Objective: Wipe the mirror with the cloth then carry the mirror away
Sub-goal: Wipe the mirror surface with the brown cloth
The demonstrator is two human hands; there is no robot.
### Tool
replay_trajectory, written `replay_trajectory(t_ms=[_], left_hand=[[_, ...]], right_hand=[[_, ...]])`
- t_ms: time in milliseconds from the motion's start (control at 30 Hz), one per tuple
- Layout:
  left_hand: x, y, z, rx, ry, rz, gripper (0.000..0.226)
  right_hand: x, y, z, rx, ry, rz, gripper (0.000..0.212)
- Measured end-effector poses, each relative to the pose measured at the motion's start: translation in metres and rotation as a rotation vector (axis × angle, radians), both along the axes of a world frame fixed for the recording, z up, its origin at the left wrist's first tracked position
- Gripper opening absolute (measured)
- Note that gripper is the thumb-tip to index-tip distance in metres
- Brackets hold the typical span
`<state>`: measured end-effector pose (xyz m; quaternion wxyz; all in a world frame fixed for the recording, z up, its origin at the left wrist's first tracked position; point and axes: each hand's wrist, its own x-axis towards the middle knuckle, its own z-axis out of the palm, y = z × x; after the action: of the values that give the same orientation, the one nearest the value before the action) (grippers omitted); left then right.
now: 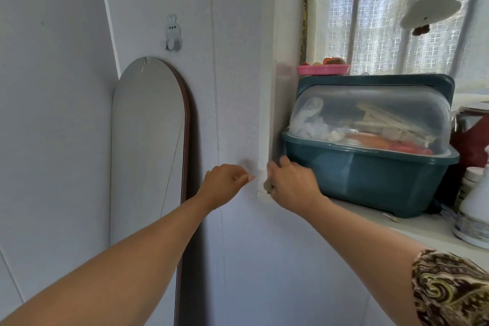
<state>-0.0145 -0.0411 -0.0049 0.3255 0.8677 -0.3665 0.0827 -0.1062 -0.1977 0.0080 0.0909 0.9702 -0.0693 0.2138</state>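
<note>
A tall arched mirror (148, 145) with a dark brown frame leans upright against the white wall at the left. My left hand (225, 184) is to the right of it, apart from it, with fingers curled together and nothing visible in them. My right hand (291, 185) is at the corner of the window ledge (412, 227), closed around a small grey thing (267, 186). I cannot tell whether that thing is the cloth. No other cloth shows.
A teal box with a clear domed lid (367, 145) stands on the ledge just right of my right hand, with a pink dish (322, 69) on top. Bottles (473, 209) and a red jug (471, 137) stand at the far right. A rabbit-shaped hook (173, 33) is above the mirror.
</note>
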Motion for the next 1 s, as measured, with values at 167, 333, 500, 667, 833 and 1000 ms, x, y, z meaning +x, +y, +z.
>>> replay_trajectory(t_ms=[167, 333, 500, 667, 833, 1000], left_hand=[[-0.005, 0.007, 0.024, -0.314, 0.737, -0.122, 0.068], [0.008, 0.03, 0.049, -0.659, 0.927, -0.17, 0.055], [0.029, 0.063, 0.07, -1.056, 0.636, 0.239, 0.027], [0.07, 0.105, 0.085, -1.174, 0.353, 0.608, 0.031], [0.12, 0.134, 0.098, -1.083, 0.202, 0.715, 0.039], [0.183, 0.149, 0.127, -1.114, 0.162, 0.657, 0.037]], right_hand=[[0.002, 0.026, 0.022, 0.001, -0.228, 0.247, 0.028], [0.019, 0.055, 0.035, 0.039, -0.31, 0.576, 0.038], [0.045, 0.08, 0.043, 0.179, -0.296, 0.733, 0.043], [0.084, 0.117, 0.06, 0.325, -0.362, 0.553, 0.042], [0.131, 0.14, 0.079, 0.578, -0.314, 0.298, 0.052], [0.183, 0.15, 0.099, 0.752, -0.372, 0.139, 0.046]])
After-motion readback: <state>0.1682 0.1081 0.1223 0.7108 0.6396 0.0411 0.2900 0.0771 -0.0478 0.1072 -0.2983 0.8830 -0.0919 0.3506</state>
